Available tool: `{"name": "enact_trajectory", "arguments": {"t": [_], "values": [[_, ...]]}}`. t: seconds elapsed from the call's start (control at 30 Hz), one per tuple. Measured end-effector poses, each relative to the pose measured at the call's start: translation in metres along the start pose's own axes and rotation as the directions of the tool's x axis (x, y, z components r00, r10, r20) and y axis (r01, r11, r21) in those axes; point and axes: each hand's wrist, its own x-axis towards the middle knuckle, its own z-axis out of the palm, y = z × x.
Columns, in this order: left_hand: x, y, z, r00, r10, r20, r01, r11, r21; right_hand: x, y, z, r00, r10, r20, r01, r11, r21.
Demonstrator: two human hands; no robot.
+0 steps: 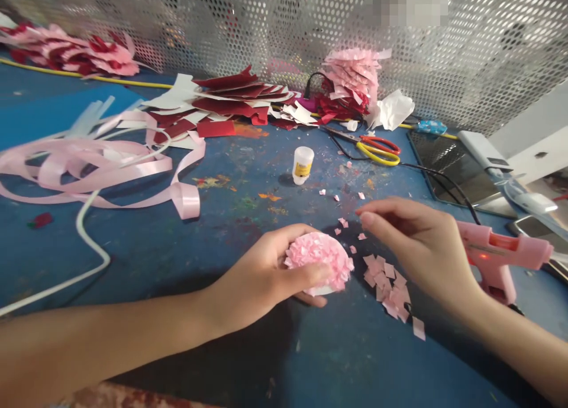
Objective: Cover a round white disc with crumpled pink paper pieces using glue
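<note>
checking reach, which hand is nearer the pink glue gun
Right. The right hand hovers just beside the pink glue gun; the left hand is farther off, holding the pink paper ball.

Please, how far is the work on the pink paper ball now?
Done: the ball looks thickly covered with pink paper squares on the side in view. In hand: the left hand holds it, while the right hand reaches over the loose squares. Left: many squares lie unused on the table; a white patch shows at the ball's underside. The glue gun rests beside the right hand.
</note>
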Motion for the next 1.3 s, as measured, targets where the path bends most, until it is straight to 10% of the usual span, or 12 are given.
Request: {"name": "enact_trajectory", "arguments": {"t": [0.3,0.87,1.3], "values": [[-0.001,0.008,-0.007,0.995,0.017,-0.096,0.0,0.984,0.176,0.051,0.011,0.024,0.96,-0.214,0.182,0.271,0.879,-0.392],[-0.003,0.008,-0.008,0.998,0.023,-0.05,-0.008,0.962,0.274,0.07,0.011,0.04,0.941,-0.084,0.329,0.296,0.678,-0.673],[-0.004,0.003,-0.008,0.996,0.078,-0.045,-0.061,0.952,0.302,0.069,0.006,0.079,0.995,-0.062,0.074,0.094,0.799,-0.594]]}}
